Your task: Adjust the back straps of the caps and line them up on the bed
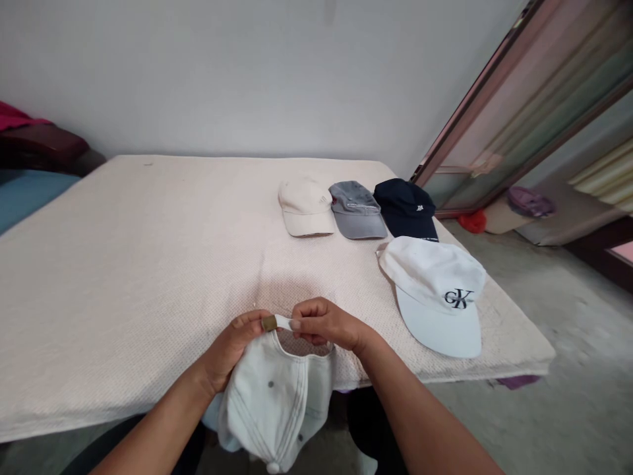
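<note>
A pale, off-white baseball cap (270, 396) hangs at the table's front edge, its back opening facing up and away from me. My left hand (237, 340) is closed on the cap beside the brass-coloured buckle (269, 323) of its back strap. Between the fingers of my right hand (326, 323) the white strap (283, 322) is pinched, just right of the buckle. The strap's far end is partly hidden by my right fingers. Most of the cap's brim is out of sight beneath the crown.
On the cloth-covered table (163, 264) lie a cream cap (306, 208), a grey cap (359, 211) and a navy cap (405, 208) in a row. A white cap with black letters (438, 290) lies nearer, by the right edge. A wall (237, 79) stands behind.
</note>
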Motion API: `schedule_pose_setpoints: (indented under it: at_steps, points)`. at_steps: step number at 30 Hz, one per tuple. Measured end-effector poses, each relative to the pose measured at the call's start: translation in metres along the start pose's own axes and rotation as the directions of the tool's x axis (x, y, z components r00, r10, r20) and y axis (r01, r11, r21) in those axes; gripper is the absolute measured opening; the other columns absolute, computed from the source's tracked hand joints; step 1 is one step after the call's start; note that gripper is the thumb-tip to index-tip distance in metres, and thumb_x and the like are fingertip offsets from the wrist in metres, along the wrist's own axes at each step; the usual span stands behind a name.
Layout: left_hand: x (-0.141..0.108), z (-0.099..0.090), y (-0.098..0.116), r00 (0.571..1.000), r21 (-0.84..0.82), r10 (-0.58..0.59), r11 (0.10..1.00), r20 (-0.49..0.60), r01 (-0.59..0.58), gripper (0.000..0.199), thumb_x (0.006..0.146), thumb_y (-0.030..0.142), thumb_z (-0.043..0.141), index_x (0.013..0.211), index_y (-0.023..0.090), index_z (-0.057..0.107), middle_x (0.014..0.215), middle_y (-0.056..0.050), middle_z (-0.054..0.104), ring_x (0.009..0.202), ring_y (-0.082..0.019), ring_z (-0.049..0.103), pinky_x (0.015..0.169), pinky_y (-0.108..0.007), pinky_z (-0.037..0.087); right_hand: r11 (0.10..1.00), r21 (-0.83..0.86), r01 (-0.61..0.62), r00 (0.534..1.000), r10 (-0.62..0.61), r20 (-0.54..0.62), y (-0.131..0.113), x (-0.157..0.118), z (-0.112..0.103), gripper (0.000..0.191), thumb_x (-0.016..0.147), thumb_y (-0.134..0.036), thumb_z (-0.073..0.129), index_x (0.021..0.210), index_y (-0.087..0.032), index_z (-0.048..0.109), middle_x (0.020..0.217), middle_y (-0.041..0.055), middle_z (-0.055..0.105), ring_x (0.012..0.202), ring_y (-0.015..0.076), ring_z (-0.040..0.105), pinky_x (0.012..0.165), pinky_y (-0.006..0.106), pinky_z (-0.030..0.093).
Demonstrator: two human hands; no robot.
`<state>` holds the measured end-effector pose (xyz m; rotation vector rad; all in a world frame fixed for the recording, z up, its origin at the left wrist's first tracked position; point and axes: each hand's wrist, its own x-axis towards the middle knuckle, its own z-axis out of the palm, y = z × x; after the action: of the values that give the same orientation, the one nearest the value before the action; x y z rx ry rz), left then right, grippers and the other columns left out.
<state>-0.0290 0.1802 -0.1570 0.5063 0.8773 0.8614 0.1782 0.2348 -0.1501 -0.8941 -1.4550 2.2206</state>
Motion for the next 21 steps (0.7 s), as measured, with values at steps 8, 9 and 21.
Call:
schedule_pose_setpoints:
  at_steps: [8,9,21]
  points:
    - [0.0,0.0035,0.0025,1.0,0.046,-0.022,0.999,-0.005,0.022,0.017,0.074,0.028,0.073,0.076,0.013,0.066,0.065,-0.002,0.064,0.053,-0.01,0.055,0.053,-0.021,0.042,0.999,0.035,0.042,0.999,-0.042,0.015,-0.0019,-0.0007,0.0007,0.029,0.077,-0.042,0.069,0.074,-0.014,0.061,0.05,-0.0082,0.042,0.042,0.0032,0.029,0.039,0.017,0.021]
    - [-0.0002,0.0045,0.0027,1.0,0.054,-0.029,0.998,-0.012,0.029,0.017,0.073,0.028,0.074,0.075,0.013,0.066,0.063,-0.002,0.063,0.052,-0.01,0.054,0.053,-0.021,0.041,0.998,0.048,0.047,0.999,-0.048,0.015,-0.0017,-0.0003,0.0011,0.028,0.077,-0.041,0.069,0.075,-0.014,0.061,0.05,-0.0083,0.042,0.042,0.0033,0.029,0.039,0.017,0.021]
    - [-0.0013,0.0045,0.002,0.999,0.174,-0.039,0.984,0.036,0.033,0.02,0.077,0.031,0.069,0.071,0.012,0.065,0.06,0.0,0.056,0.05,-0.008,0.047,0.051,-0.019,0.036,0.997,0.073,0.041,0.997,-0.045,0.055,0.0014,-0.0002,0.0014,0.024,0.077,-0.037,0.07,0.076,-0.014,0.062,0.049,-0.0089,0.04,0.042,0.0036,0.031,0.04,0.017,0.024]
